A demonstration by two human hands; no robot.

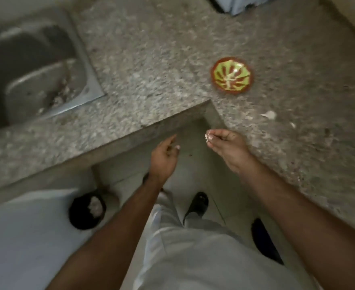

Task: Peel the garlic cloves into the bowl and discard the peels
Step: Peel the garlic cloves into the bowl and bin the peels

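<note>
Granite L-counter (pixel 172 49), steel sink (pixel 36 65), pale floor (pixel 193 164)

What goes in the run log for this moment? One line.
right hand: pinching pale garlic peels | left hand: open | round red-and-green bowl: on speckled stone counter

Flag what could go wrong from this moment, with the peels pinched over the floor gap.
1. The right hand pinches pale garlic peels over open floor, well away from the black bin lower left; loose bits could drop before reaching it.
2. Peel scraps lie on the counter near its edge and may be missed.
3. The bowl sits uncovered, so stray peel might land in it.
</note>
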